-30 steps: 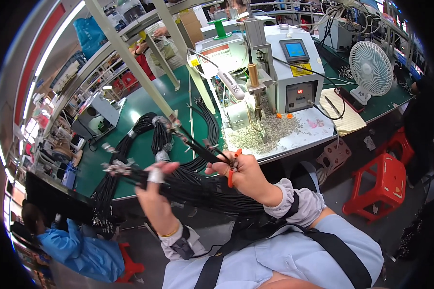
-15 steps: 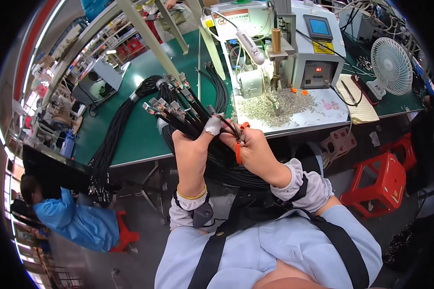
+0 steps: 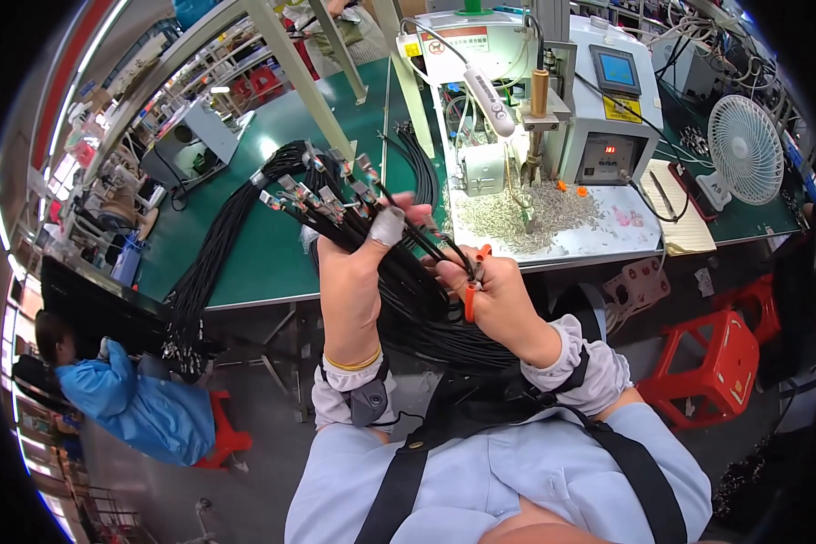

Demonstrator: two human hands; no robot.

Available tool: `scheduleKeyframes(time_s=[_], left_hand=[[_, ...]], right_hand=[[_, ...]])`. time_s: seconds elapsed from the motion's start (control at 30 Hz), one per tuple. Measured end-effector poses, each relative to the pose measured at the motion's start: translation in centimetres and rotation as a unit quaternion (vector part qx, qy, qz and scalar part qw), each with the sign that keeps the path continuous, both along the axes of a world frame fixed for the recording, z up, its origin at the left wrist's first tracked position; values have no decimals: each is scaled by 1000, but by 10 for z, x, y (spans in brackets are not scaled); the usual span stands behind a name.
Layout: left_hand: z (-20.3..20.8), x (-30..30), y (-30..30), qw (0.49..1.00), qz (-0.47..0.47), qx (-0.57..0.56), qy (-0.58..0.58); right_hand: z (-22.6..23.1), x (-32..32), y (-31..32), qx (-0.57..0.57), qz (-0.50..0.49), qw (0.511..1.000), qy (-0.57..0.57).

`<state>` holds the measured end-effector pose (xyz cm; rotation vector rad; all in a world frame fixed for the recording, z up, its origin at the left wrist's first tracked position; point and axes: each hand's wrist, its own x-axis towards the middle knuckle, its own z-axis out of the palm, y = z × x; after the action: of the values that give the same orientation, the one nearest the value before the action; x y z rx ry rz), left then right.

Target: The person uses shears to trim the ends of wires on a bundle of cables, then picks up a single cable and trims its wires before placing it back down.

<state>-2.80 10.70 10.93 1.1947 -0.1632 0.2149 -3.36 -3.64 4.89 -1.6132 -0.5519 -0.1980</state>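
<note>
A thick bundle of black cables (image 3: pixel 408 281) hangs from my hands, with metal connectors (image 3: pixel 322 201) at its upper end. My left hand (image 3: pixel 349 281) is wrapped round the bundle just below the connectors; a white covering (image 3: pixel 387 227) is on its thumb. Lower and to the right, my right hand (image 3: pixel 506 304) keeps an orange-handled hand tool (image 3: pixel 470 302) in its grip, the jaws mostly hidden. Between its thumb and fingertips it also pinches a few cables that run up toward connectors beside my left thumb.
The green table (image 3: pixel 272 245) carries another cable bundle (image 3: pixel 218 218) on the left. A bench machine (image 3: pixel 539 118) stands among metal scraps (image 3: pixel 517 218). Right of it are a notepad (image 3: pixel 684 218) and a white fan (image 3: pixel 743 150). Red stools (image 3: pixel 707 367) and a seated person in blue (image 3: pixel 136 399) flank me.
My right hand has shifted right and slightly down, with the tool and pinched cables. My left fingers have spread more at the tips. The whole view has turned a little.
</note>
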Motion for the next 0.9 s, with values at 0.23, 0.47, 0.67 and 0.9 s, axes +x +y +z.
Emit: scheduleKeyframes(time_s=[0.23, 0.47, 0.67, 0.9], left_hand=[[5, 2, 19, 999, 42, 30, -10], [-9, 2, -1, 997, -64, 5, -48], [-11, 7, 37, 972, -148, -155, -95], [-63, -15, 6, 971, -204, 70, 106]], right_hand=[[6, -2, -4, 126, 16, 989, 77], [3, -1, -5, -104, 2, 995, 12], [-1, -1, -44, -221, -43, 969, -102], [9, -14, -61, -156, 3, 988, 7]])
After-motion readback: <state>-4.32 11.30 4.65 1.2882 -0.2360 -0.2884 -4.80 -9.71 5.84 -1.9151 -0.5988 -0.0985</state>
